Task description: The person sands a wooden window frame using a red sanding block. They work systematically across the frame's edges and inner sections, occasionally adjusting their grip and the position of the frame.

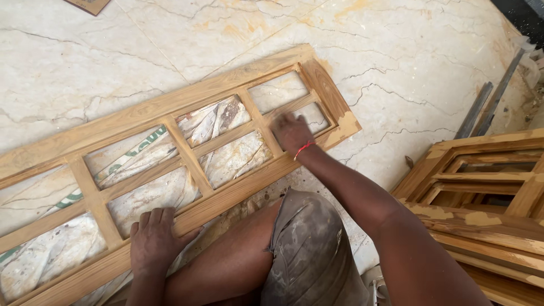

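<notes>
A long wooden window frame (187,99) with several open panes lies flat on the marble floor, running from lower left to upper right. My left hand (154,241) grips its near rail, fingers curled over the inner edge. My right hand (290,131), with a red thread at the wrist, presses flat on a crossbar near the frame's right end. It looks slightly blurred; whether anything lies under the palm is hidden. My bent knee in grey shorts (309,249) sits just below the frame.
Crumpled plastic sacks (226,161) lie under the frame. More wooden frames (481,192) with filler patches are stacked at the right. Dark metal bars (481,107) lie at the upper right. A brown board corner (88,5) shows at the top left.
</notes>
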